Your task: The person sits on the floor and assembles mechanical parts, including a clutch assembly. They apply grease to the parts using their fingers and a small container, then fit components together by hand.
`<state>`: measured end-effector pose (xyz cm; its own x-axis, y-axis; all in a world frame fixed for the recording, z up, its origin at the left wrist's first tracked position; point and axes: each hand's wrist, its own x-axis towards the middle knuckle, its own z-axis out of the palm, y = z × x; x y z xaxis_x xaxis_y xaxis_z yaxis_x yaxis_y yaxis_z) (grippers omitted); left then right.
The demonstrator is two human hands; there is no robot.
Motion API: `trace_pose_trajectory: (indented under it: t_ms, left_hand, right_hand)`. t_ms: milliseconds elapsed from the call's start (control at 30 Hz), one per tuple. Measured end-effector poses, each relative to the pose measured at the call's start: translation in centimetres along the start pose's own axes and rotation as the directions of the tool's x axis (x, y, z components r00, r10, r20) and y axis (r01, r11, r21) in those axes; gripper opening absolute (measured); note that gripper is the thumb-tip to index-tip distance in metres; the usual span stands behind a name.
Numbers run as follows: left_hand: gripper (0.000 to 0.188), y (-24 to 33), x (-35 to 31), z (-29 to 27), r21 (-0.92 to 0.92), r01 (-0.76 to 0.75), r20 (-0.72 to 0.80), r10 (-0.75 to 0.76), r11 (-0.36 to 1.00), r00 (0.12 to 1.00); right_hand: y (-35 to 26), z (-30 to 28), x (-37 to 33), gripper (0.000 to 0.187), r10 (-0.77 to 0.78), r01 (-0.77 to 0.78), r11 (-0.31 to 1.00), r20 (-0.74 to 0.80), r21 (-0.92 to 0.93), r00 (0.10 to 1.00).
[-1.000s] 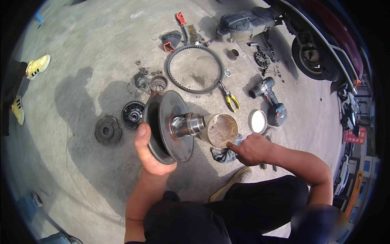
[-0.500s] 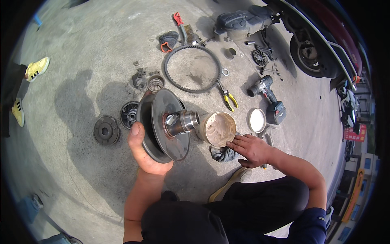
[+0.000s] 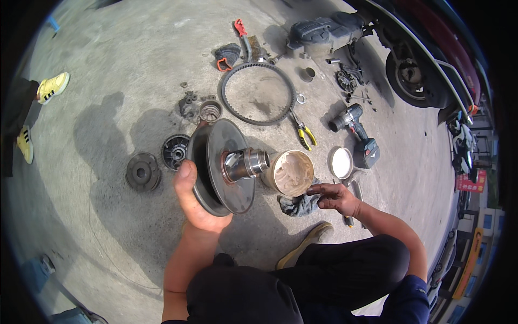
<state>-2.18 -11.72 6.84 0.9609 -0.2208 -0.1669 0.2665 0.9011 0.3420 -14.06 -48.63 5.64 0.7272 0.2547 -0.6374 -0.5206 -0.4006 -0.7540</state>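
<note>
My left hand [image 3: 200,211] grips a metal belt pulley [image 3: 232,189] by its rim. It has two discs with a gap between, and a shiny ribbed hub sticks out to the right. My right hand [image 3: 335,198] is turned partly palm up beside the round tub of pale grease [image 3: 292,174], fingers stretched toward it and thumb apart. Its fingertips look dark, but whether grease is on them I cannot tell. Under that hand lies a dark grey rag [image 3: 298,206], against the tub. The tub's inside is smeared, with grease on walls and bottom.
Around lie a toothed drive belt [image 3: 224,97], yellow-handled pliers [image 3: 305,135], a cordless impact wrench [image 3: 358,131], a white lid [image 3: 341,163], a coil spring [image 3: 210,110] and a round clutch part [image 3: 142,171]. A scooter wheel [image 3: 407,75] stands far right; someone's yellow shoe [image 3: 54,87] shows left.
My right hand has pulled slightly away from the tub's rim and rolled from palm down to partly palm up. The pulley stays in my left hand, shifted very slightly.
</note>
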Motion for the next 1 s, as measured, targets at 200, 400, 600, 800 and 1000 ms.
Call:
trace_pose_trajectory:
  t_ms: [200,400,600,800,1000]
  left_hand:
    - [0.084,-0.1,0.0,0.1,0.009,-0.017,-0.006,0.017,1.000,1.000]
    - [0.083,-0.5,-0.1,0.0,-0.037,0.002,0.053,0.000,0.999,0.999]
    - [0.082,0.0,0.0,-0.8,-0.092,0.027,0.077,-0.020,0.995,0.997]
    - [0.081,-0.3,0.6,-0.8,-0.049,-0.013,0.027,0.014,0.999,1.000]
    - [0.082,-0.4,0.7,-0.2,-0.015,-0.010,0.028,0.011,1.000,1.000]
  right_hand:
    - [-6.8,-1.9,0.3,0.056,0.102,-0.137,0.832,-0.095,-0.537,0.990]
    - [-12.3,0.1,7.0,0.077,0.360,-0.121,0.256,-0.022,-0.959,0.933]
    - [-12.5,1.1,9.3,0.081,0.469,-0.153,0.234,-0.027,-0.960,0.883]
    - [-12.3,1.7,10.2,0.086,0.610,-0.407,0.419,-0.080,-0.812,0.788]
    - [-11.9,1.4,11.3,0.094,0.693,-0.474,0.412,-0.070,-0.778,0.717]
